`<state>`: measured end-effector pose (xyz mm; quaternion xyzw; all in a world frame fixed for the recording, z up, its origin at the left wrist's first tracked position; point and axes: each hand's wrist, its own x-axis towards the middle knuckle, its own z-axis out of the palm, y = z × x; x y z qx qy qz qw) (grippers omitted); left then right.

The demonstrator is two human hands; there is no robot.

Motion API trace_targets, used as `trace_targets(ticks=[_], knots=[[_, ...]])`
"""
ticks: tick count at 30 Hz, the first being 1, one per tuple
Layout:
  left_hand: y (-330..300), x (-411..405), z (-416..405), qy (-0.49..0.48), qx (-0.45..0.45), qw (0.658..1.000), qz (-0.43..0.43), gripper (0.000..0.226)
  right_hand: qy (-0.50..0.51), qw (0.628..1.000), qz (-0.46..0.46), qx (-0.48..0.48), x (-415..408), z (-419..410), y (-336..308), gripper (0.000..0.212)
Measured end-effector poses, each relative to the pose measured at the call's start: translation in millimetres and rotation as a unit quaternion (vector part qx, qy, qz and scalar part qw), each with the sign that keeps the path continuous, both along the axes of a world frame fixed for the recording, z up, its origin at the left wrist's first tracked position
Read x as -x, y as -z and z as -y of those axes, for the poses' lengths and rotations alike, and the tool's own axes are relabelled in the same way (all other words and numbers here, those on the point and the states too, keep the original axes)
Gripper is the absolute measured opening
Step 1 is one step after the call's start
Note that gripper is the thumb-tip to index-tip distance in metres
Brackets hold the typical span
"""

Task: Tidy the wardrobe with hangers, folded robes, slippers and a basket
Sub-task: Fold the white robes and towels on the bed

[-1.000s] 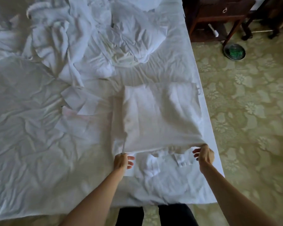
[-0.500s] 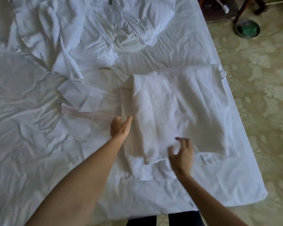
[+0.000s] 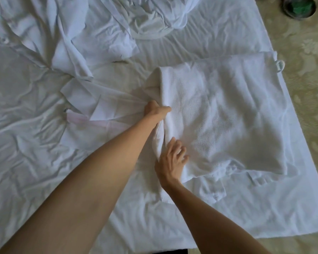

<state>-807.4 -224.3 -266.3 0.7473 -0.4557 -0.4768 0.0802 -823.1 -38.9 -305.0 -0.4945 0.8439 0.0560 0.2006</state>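
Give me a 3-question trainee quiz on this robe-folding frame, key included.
1. True or false: the folded robe lies on the bed.
2. Which hand has its fingers tucked under the robe's folded left edge?
3. The right hand is: A) hanging off the bed, B) resting on the robe's near left edge, C) holding a hanger.

Key: 1 true. 2 the left hand. 3 B.

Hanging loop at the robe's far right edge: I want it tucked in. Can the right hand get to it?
Probably yes: the loop lies exposed at the bed's edge, and only flat folded robe lies between it and the right hand.
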Motion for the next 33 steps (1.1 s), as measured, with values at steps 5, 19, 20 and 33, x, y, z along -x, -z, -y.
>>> trace_targets(ticks=[5,19,20,33], knots=[[-27.9,35.1,-8.5,-0.052,0.091,0.994,-0.033,0.024,0.121,0.952,0.268,0.089,88.3,6.9,-24.0,0.025],[-44.7,351.2,9.5,0.04,0.074,0.991,-0.104,0.039,0.42,0.796,0.437,-0.014,427.9,20.3,-75.5,0.018],[-37.9,366.9,9.0,0.048,0.075,0.992,-0.086,0.041,0.425,0.807,0.41,-0.011,439.9,19.8,-70.9,0.012],[-8.3,284.3,33.6,-0.027,0.422,0.906,0.013,0.059,0.169,0.853,0.494,0.01,531.0,87.5,-46.3,0.125]])
